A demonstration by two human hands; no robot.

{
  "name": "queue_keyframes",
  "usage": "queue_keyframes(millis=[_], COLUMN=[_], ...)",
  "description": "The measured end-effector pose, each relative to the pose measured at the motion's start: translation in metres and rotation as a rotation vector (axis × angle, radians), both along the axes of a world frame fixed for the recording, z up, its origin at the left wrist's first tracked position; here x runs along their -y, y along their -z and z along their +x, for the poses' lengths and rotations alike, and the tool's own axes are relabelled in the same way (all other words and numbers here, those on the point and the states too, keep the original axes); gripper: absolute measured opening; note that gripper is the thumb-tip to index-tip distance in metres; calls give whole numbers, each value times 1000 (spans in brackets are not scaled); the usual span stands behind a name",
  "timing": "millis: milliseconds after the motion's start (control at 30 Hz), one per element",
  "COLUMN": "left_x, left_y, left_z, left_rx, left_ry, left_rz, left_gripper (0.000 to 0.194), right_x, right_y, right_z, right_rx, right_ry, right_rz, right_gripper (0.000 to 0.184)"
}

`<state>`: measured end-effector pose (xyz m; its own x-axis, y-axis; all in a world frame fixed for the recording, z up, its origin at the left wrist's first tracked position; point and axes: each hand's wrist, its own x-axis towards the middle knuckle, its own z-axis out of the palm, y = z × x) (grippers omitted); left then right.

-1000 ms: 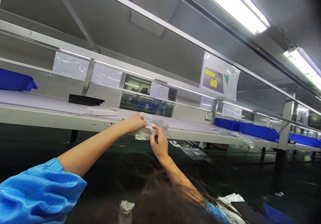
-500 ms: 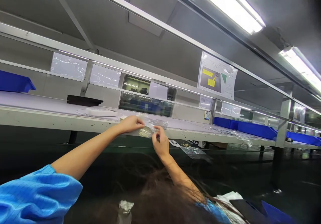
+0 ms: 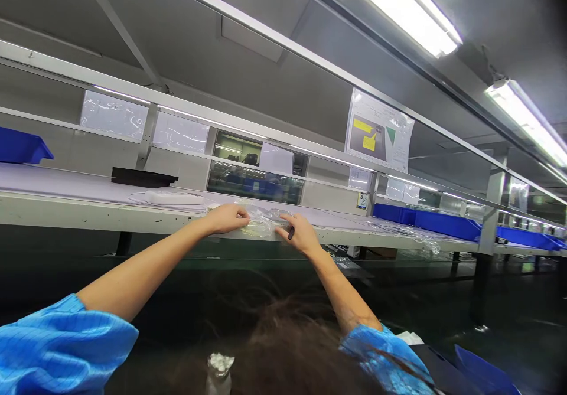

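A crinkled clear plastic bag (image 3: 261, 221) lies at the front edge of the workbench, between my two hands. My left hand (image 3: 227, 218) is closed at the bag's left side, its fingers pinched on the plastic. On the bag's right side is my right hand (image 3: 303, 234), with thumb and forefinger apart near the plastic. A short dark stick-like object (image 3: 291, 233) is tucked in the right hand's curled fingers; its kind is too small to tell. Something pale yellowish shows through the bag's lower part.
Left on the workbench (image 3: 88, 209) are a white flat device (image 3: 174, 198) with a thin cord, a black tray (image 3: 144, 177) and a blue bin (image 3: 24, 146). More blue bins (image 3: 447, 224) and loose clear plastic (image 3: 427, 242) are at right. A metal frame rail (image 3: 266, 130) spans above.
My right hand has moved right, away from my left hand, and its thumb and forefinger have spread. More of the bag now shows between the hands. The view has shifted slightly.
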<state>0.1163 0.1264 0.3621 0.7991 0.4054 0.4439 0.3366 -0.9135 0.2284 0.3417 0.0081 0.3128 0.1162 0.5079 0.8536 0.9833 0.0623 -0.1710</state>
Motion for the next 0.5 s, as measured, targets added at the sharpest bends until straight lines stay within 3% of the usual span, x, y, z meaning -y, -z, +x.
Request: queue_keyframes(millis=[133, 267, 367, 500], left_x=[-4, -13, -22, -34], left_y=[-4, -7, -8, -9], left_z=[-5, -12, -18, -27], left_rx=[-23, -30, -22, -17], left_ry=[-28, -192, -284, -274], left_rz=[-11, 13, 23, 17], left_gripper=[22, 25, 24, 22], right_x=[-2, -7, -13, -22], right_y=[-3, -13, -22, -28], right_z=[9, 20, 22, 19], right_rx=[43, 64, 47, 50], right_ry=[28, 29, 16, -107], right_rz=[-70, -96, -105, -232], right_gripper=[19, 22, 31, 50])
